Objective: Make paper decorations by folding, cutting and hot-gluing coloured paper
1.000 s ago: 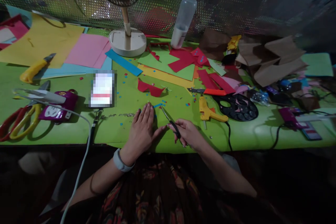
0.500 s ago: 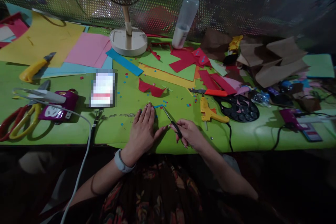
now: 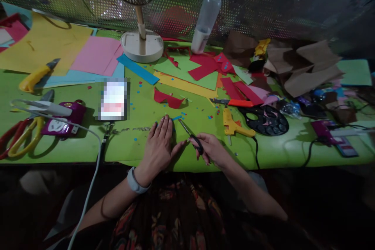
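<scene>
My left hand (image 3: 159, 140) lies flat on the green tabletop (image 3: 131, 150), fingers stretched out. A short, narrow strip of blue paper (image 3: 177, 118) lies just right of its fingertips; whether a finger pins its end I cannot tell. In my right hand (image 3: 212, 149) is a pair of black-handled scissors (image 3: 184, 125), with the fingers closed around the handles. Their blades point away to the upper left, the tip near the strip. Tiny blue and red paper bits are scattered around. Beyond the hands rests a cut red paper piece (image 3: 168, 99).
On the left are a phone (image 3: 113, 99), a purple adapter (image 3: 63, 119), large scissors (image 3: 26, 140) and a yellow cutter (image 3: 36, 78). A fan base (image 3: 142, 49) and a bottle (image 3: 205, 23) stand behind. A yellow glue gun (image 3: 234, 125) and black palette (image 3: 266, 121) lie right.
The scissors' tip has shifted slightly left and down beside the blue strip. My left hand stays flat in place. The whole view has shifted a little.
</scene>
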Tool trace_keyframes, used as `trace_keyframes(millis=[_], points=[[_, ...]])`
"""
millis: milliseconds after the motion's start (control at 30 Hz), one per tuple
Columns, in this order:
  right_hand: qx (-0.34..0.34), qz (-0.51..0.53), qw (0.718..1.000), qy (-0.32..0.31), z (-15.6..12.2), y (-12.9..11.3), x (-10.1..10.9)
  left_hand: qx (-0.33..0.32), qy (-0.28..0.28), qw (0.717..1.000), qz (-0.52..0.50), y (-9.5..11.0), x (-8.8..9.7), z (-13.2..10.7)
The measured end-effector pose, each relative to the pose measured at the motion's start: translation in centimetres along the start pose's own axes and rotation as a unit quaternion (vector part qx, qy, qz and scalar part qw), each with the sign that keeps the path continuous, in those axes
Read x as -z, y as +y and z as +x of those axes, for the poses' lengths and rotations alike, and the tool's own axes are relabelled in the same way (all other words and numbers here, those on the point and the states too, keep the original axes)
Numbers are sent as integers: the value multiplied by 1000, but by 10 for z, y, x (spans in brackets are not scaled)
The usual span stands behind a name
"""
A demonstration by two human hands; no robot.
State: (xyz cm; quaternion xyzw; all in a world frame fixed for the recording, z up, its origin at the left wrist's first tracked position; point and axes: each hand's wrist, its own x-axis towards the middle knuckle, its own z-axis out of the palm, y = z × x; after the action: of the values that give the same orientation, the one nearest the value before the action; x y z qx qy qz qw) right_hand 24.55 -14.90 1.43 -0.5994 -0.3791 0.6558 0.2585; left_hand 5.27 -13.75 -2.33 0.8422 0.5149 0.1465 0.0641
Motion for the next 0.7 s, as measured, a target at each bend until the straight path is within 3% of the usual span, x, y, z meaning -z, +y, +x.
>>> trace_keyframes(millis=[700], points=[[13, 3, 1000, 10, 2, 5, 9, 3, 10, 1000, -9, -1, -3, 0]])
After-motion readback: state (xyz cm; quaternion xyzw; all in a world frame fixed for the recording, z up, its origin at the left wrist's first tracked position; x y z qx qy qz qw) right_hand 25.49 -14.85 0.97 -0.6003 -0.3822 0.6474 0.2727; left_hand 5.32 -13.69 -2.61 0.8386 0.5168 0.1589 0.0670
